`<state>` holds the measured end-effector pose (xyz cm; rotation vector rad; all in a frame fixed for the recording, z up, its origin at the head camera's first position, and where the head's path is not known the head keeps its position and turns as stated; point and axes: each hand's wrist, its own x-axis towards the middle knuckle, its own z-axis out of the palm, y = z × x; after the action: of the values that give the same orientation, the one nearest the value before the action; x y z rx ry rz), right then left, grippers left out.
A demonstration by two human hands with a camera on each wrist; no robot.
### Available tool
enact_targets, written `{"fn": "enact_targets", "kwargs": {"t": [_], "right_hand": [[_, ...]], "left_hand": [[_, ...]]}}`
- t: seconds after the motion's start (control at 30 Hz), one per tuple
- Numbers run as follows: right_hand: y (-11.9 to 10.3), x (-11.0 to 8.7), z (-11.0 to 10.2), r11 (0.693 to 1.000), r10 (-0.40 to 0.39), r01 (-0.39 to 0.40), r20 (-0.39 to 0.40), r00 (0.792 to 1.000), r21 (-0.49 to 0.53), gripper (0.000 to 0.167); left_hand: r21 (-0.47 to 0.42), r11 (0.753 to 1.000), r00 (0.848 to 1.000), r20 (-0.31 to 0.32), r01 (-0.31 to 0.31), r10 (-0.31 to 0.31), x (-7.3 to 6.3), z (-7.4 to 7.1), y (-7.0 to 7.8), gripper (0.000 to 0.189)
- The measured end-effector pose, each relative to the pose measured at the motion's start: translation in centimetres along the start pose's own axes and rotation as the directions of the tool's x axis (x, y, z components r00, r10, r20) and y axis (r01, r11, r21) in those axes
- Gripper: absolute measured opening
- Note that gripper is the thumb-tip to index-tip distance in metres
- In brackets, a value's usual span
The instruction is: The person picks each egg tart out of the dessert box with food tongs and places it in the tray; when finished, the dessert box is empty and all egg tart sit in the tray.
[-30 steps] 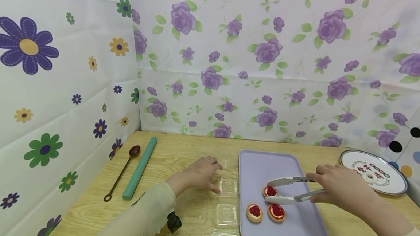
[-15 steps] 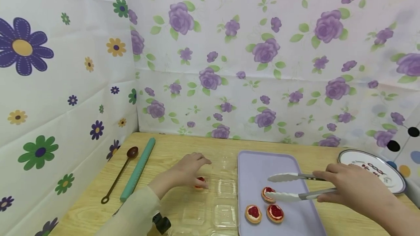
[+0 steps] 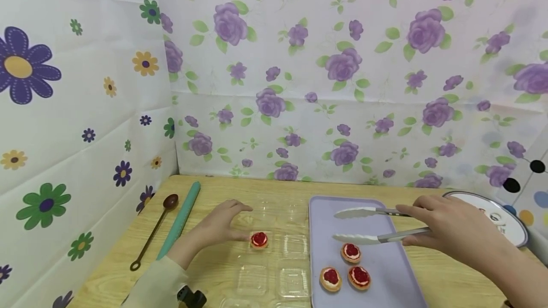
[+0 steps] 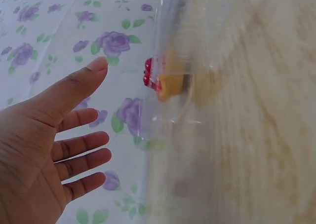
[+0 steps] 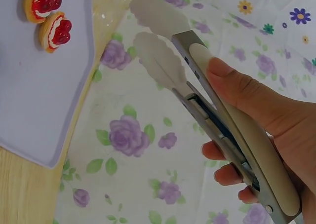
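My left hand is held with its fingers spread and nothing in it, just left of a tart topped with red fruit. This tart sits in a compartment of a clear plastic container; the left wrist view shows a gap between tart and hand. My right hand grips a pair of tongs, whose pale scalloped tips are spread apart above the lilac tray. Nothing is between those tips. Below them on the tray lie three more tarts.
To the left lie a long-handled brown spoon and a teal rod. An oval plate with a dark rim stands at the right, partly behind my right hand. Floral cloths hang behind and at the left side.
My left hand has drawn back leftward from over the container, uncovering the tart there. The tongs have moved off the tart on the tray, away from me, slightly leftward.
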<state>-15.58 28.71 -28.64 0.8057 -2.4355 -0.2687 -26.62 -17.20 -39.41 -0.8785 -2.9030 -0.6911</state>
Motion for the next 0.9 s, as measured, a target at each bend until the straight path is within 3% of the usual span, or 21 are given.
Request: {"fn": "enact_targets", "kwargs": {"t": [0.23,0.47,0.63,0.9], "right_hand": [[-1.2,2.1,0.0,0.997,-0.079,0.079,-0.107,0.991,0.002,0.056],[-2.2,4.2,0.6,0.992,-0.127,0.126,-0.148,0.981,-0.018,0.058],[-3.0,5.8,1.0,0.987,-0.16,0.158,-0.091,0.983,-0.028,0.058],[-4.8,8.5,2.5,0.98,-0.197,0.197,0.013,0.98,-0.011,0.056]], "left_hand": [[-0.045,0.999,1.0,0.024,-0.013,0.014,-0.7,1.0,-1.5,0.071],[-0.137,0.991,0.999,0.045,0.004,0.002,-1.1,1.9,-2.6,0.076],[-0.185,0.983,0.999,0.039,0.008,-0.001,-1.3,2.4,-3.1,0.074],[-0.161,0.986,0.999,0.033,-0.033,0.039,-1.3,3.2,-3.0,0.076]]}}
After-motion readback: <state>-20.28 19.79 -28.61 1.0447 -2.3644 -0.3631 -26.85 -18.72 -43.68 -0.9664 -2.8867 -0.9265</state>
